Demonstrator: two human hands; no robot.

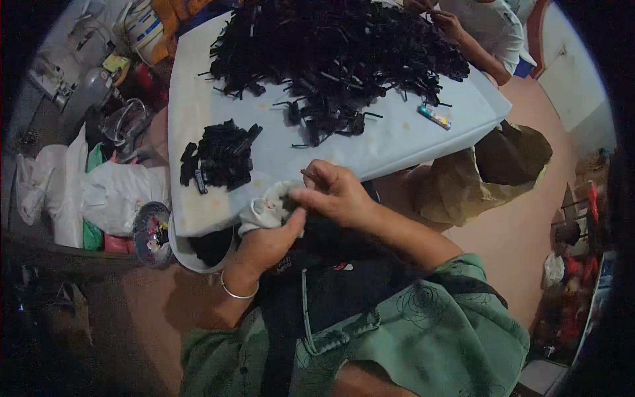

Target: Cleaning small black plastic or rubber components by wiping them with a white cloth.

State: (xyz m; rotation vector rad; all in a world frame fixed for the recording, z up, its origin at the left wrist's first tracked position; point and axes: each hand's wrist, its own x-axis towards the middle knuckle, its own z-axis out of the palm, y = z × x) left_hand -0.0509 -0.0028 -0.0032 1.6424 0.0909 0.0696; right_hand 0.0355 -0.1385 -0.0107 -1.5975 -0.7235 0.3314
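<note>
My left hand, with a bangle on its wrist, is closed round a crumpled white cloth at the table's near edge. Close beside it, my right hand is closed, its thumb and curled fingers at the cloth's right side; what they pinch is too small to make out. A small pile of black plastic parts lies on the table just beyond my left hand. Farther off is a big heap of similar black parts, some with thin rods sticking out.
The white tabletop holds a small colourful packet at right. A co-worker's arm reaches in at the far right. Below the table's left corner stands a white bucket, beside a clear bowl. An open brown sack stands at right.
</note>
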